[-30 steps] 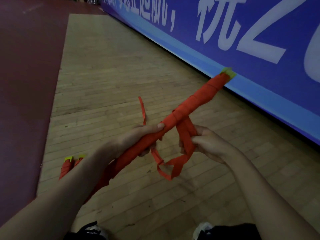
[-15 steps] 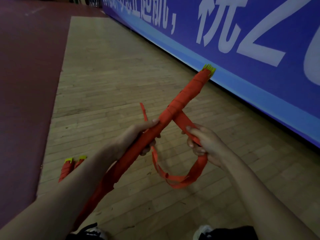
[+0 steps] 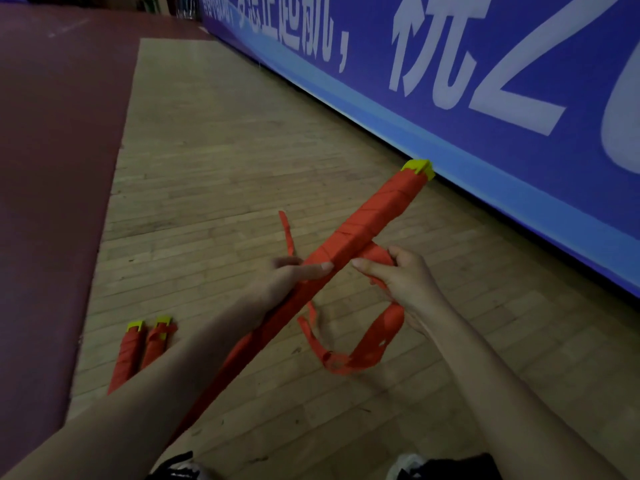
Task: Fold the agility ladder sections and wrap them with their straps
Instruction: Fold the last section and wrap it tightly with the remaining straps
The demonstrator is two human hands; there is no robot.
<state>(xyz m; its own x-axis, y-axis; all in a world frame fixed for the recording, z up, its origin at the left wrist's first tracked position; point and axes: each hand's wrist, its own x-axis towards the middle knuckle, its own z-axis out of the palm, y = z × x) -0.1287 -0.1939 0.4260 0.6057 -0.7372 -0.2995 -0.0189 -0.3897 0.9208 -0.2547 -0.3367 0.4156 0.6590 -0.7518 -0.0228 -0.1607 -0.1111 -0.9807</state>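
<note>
left hand (image 3: pixel 277 282) grips ladder bundle (image 3: pixel 360 230) | right hand (image 3: pixel 398 275) pinches strap (image 3: pixel 374 344), 3 o'clock | risk: slack loop loosens wrap

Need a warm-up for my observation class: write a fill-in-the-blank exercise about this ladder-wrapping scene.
1. The left hand grips the ladder bundle, whose far end cap is ____.
2. The right hand pinches the strap, which hangs in a ____ under the bundle.
3. ____ wrapped bundles lie on the wooden floor.
4. The banner is ____ with white characters.
Missing words: yellow; loop; two; blue.
</note>
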